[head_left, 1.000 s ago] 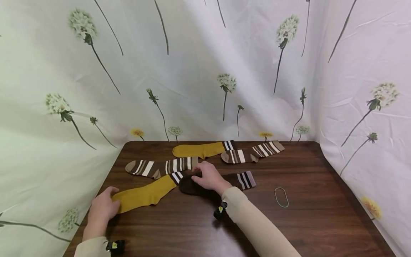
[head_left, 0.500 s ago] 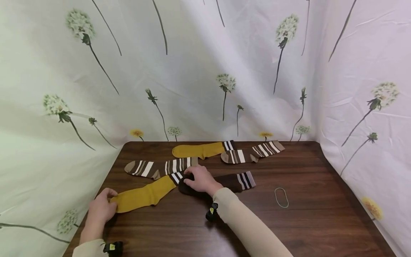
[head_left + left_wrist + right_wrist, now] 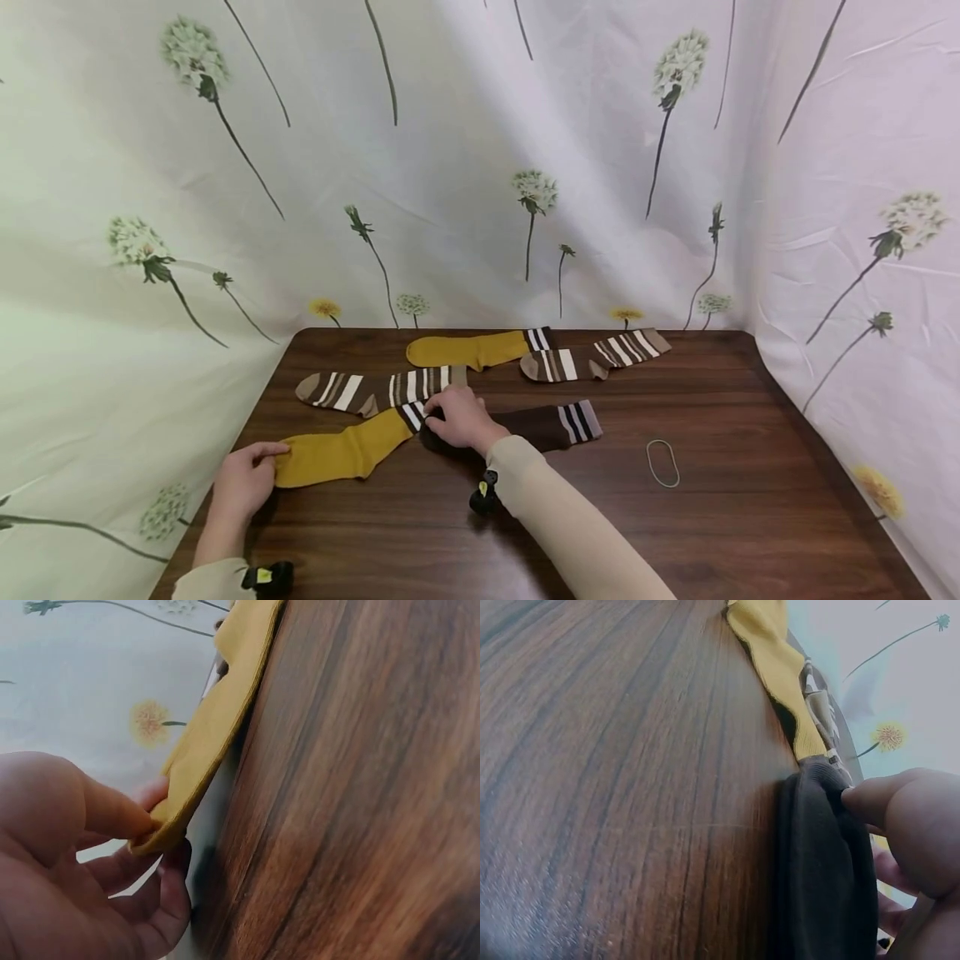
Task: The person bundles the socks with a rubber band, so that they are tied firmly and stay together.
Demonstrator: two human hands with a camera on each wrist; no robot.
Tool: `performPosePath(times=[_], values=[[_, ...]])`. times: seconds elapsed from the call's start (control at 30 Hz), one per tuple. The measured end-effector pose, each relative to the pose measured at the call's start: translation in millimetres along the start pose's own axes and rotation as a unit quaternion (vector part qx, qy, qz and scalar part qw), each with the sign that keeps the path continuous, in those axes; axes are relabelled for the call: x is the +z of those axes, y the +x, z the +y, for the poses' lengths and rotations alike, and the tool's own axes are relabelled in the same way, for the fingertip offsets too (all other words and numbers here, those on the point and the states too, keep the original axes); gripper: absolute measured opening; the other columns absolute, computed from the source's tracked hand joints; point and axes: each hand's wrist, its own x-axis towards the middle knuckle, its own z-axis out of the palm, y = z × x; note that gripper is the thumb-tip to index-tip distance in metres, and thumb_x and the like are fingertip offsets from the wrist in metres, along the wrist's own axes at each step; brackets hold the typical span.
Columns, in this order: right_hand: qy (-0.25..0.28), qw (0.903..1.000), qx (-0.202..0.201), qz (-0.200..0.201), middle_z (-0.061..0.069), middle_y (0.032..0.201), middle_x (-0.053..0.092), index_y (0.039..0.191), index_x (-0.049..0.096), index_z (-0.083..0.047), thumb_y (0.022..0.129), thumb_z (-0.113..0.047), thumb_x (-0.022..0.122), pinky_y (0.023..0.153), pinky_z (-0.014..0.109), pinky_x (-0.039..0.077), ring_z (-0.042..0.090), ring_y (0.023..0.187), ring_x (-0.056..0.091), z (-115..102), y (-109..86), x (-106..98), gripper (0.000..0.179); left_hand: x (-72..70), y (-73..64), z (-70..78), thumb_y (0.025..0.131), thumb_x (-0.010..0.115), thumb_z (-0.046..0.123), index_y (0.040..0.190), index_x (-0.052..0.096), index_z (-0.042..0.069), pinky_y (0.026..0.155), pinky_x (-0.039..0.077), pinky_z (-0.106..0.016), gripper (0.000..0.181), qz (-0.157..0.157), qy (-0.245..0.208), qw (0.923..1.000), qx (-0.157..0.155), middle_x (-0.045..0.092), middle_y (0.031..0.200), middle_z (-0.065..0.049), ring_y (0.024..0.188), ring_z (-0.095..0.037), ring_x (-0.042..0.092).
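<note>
1. A dark wood tabletop [image 3: 720, 533] carries five socks; a white flower-printed cloth [image 3: 450, 167] hangs behind its far edge and at both sides.
2. The near yellow sock [image 3: 337, 457] lies toward the tabletop's left edge, toe left, its white-striped dark cuff pointing up and right.
3. The left hand [image 3: 243, 479], at that left edge, pinches this sock's toe between thumb and bent fingers.
4. The dark brown sock [image 3: 532, 429] lies around the tabletop's middle, its lilac-and-black striped cuff toward the right edge.
5. The right hand [image 3: 461, 417] pinches the brown sock's toe, thumb and fingers nearly closed, beside the near yellow sock's cuff; whether it also holds that cuff is hidden.
6. Behind lie a brown-and-white striped sock [image 3: 348, 392] on the left, and, along the far edge, another yellow sock [image 3: 465, 350] and a second striped sock [image 3: 566, 365].
7. A pale elastic loop [image 3: 675, 461] lies toward the right edge.
</note>
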Motion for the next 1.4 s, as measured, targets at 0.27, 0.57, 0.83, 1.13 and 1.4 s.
performPosePath(times=[0.27,0.57,0.83,1.13,1.4], values=[[0.024,0.9987,-0.029,0.036,0.004,0.127,0.068,0.121,0.08,-0.015,0.106,-0.026,0.064,0.099,0.047,0.053,0.025,0.121,0.063,-3.5,2.5,2.3,0.024,-1.1,-1.8,4.8,0.107,0.052,0.014,0.13,0.069,-0.004,0.057,0.042,-0.034,0.034,0.039,-0.035,0.9984,-0.019,0.065,0.112,-0.028,0.066,-0.025,0.049],[0.053,0.9864,-0.072,0.138,0.0,0.112,0.074,0.114,0.082,-0.013,0.104,-0.023,0.067,0.103,0.036,0.053,0.018,0.111,0.066,-11.8,3.6,-1.7,0.02,-10.4,-6.6,15.6,0.105,0.057,0.015,0.134,0.071,0.004,0.052,0.043,-0.029,0.034,0.108,-0.059,0.9924,-0.005,0.065,0.122,-0.024,0.065,-0.019,0.049],[0.098,0.9763,-0.067,0.181,-0.004,0.103,0.072,0.103,0.083,-0.015,0.101,-0.018,0.073,0.091,0.028,0.054,0.011,0.098,0.065,-21.9,-2.0,-18.4,0.011,-20.0,-10.3,27.7,0.105,0.059,0.013,0.133,0.072,0.006,0.054,0.044,-0.025,0.032,0.14,-0.075,0.9872,0.017,0.065,0.132,-0.018,0.071,-0.012,0.05],[0.122,0.9786,-0.081,0.144,0.002,0.115,0.071,0.116,0.079,-0.014,0.102,-0.01,0.069,0.084,0.028,0.057,0.017,0.1,0.068,-6.3,-15.8,-31.4,0.018,-16.2,-11.4,34.3,0.102,0.065,0.008,0.125,0.076,0.004,0.057,0.041,-0.021,0.026,0.155,-0.072,0.983,0.068,0.068,0.106,-0.016,0.071,-0.009,0.048],[0.138,0.9807,-0.074,0.117,0.005,0.128,0.07,0.128,0.076,-0.014,0.103,-0.009,0.067,0.085,0.031,0.058,0.019,0.104,0.068,17.7,-30.5,-40.8,0.027,-11.3,-10.8,37.4,0.1,0.07,0.01,0.121,0.077,0.005,0.062,0.041,-0.019,0.022,0.143,-0.076,0.9809,0.107,0.069,0.106,-0.01,0.076,-0.008,0.049]])
